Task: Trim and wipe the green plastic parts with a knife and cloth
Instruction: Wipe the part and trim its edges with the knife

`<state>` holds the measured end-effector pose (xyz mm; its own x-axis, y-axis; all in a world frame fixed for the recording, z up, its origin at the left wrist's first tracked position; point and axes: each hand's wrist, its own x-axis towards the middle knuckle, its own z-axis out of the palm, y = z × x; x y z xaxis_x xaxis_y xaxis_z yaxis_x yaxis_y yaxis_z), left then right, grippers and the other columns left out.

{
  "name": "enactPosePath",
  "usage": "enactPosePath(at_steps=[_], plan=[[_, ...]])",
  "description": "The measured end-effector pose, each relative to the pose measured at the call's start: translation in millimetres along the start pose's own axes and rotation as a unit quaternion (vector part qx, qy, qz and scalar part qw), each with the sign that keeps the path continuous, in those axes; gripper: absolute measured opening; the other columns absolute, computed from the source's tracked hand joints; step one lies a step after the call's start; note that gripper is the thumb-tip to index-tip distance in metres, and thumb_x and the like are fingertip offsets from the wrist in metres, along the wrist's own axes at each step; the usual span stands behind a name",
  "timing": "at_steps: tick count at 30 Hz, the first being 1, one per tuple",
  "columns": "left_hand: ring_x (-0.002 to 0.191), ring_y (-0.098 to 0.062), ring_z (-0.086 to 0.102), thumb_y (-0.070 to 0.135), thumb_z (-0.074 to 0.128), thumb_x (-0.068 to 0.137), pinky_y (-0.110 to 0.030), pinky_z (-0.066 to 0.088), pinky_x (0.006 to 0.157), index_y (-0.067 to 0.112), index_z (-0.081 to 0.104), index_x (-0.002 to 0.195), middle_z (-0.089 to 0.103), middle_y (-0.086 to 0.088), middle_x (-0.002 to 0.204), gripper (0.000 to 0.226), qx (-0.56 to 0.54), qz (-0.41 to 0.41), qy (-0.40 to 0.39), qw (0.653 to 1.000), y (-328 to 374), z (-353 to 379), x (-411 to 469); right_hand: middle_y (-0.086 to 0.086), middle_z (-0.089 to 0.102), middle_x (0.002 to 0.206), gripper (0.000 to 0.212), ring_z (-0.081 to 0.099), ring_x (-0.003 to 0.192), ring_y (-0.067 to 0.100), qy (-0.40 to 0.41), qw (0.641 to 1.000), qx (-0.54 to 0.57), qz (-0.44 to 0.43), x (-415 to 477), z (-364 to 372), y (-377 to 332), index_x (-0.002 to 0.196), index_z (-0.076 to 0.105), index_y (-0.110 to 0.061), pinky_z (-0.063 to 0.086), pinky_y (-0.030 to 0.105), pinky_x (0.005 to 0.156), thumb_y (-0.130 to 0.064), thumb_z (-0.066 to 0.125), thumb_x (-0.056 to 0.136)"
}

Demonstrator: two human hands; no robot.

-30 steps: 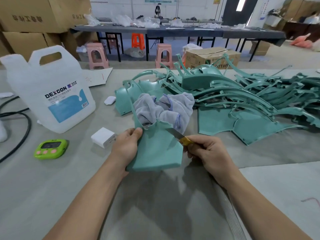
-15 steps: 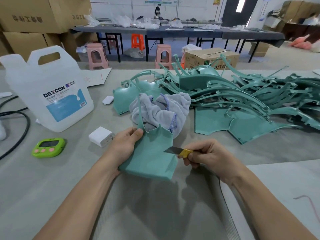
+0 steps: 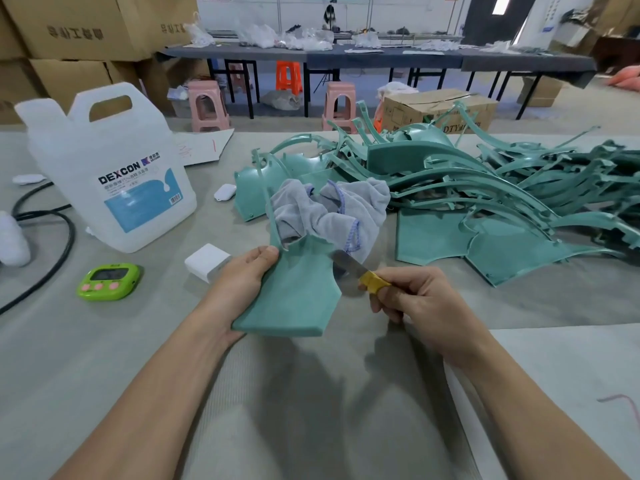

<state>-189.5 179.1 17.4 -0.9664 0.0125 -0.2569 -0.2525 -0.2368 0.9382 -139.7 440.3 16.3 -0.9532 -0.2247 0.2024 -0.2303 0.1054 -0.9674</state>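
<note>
Left hand (image 3: 242, 285): clamped on the left edge of a flat green part (image 3: 298, 299). Thumb lies on top near the upper left corner; the fingers curl underneath, out of our sight. The part is tilted up off the table (image 3: 104, 358), its near edge lowest. A thin strip of the same part rises from just past the thumb.

Right hand (image 3: 426, 306): fingers curled tight round the yellow handle of a knife (image 3: 349, 265). The blade points away from this grip, up and to the left, toward the notched right edge of the part. We think the blade meets that edge, but motion blur there keeps us from being sure.

Cloth (image 3: 332, 209): grey, bunched, with blue stitching. It sits just beyond both grips, behind the top of the held part and against the thin strip. Neither hand is on it.

Pile of green parts (image 3: 485, 188): beyond the knife hand and off to its right, with curved ribs tangled over flat panels. A few pieces reach in behind the cloth.

Left of the left-hand grip:
- A white box (image 3: 207, 261) just beside the knuckles.
- A green timer (image 3: 109, 282) farther out.
- A big white jug (image 3: 114, 174) marked DEXCON beyond those.
- A black cable (image 3: 52, 258) looping at the far left edge.
</note>
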Motion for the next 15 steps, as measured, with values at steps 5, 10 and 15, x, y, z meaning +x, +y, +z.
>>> enactPosePath(at_steps=[5, 10, 15], plan=[[0.063, -0.019, 0.074, 0.019, 0.059, 0.101, -0.027, 0.059, 0.052, 0.013, 0.075, 0.08, 0.077, -0.009, 0.083, 0.027, -0.049, -0.01, 0.022, 0.998, 6.7, 5.1, -4.0, 0.009, 0.068, 0.072, 0.04, 0.047, 0.059, 0.015, -0.037, 0.999, 0.01, -0.002, -7.1, -7.3, -6.9, 0.096, 0.081, -0.013, 0.04, 0.023, 0.054, 0.016, 0.055, 0.095], [0.063, -0.017, 0.072, 0.019, 0.061, 0.1, -0.026, 0.059, 0.056, 0.01, 0.07, 0.091, 0.076, -0.007, 0.08, 0.016, -0.035, 0.001, 0.047, 0.998, 4.2, 8.5, -0.4, 0.009, 0.069, 0.071, 0.043, 0.047, 0.059, 0.014, -0.022, 0.999, 0.022, 0.009, -10.4, -16.1, -7.3, 0.096, 0.082, -0.014, 0.041, 0.021, 0.054, 0.018, 0.054, 0.094], [0.064, -0.015, 0.074, 0.021, 0.065, 0.097, -0.024, 0.056, 0.052, 0.013, 0.074, 0.087, 0.078, -0.005, 0.082, 0.015, -0.024, 0.006, 0.063, 0.998, 1.8, 7.6, 1.7, 0.009, 0.07, 0.07, 0.045, 0.049, 0.059, 0.013, -0.036, 0.999, 0.019, 0.024, -10.2, -21.3, -5.5, 0.091, 0.084, -0.017, 0.042, 0.02, 0.055, 0.019, 0.057, 0.091]])
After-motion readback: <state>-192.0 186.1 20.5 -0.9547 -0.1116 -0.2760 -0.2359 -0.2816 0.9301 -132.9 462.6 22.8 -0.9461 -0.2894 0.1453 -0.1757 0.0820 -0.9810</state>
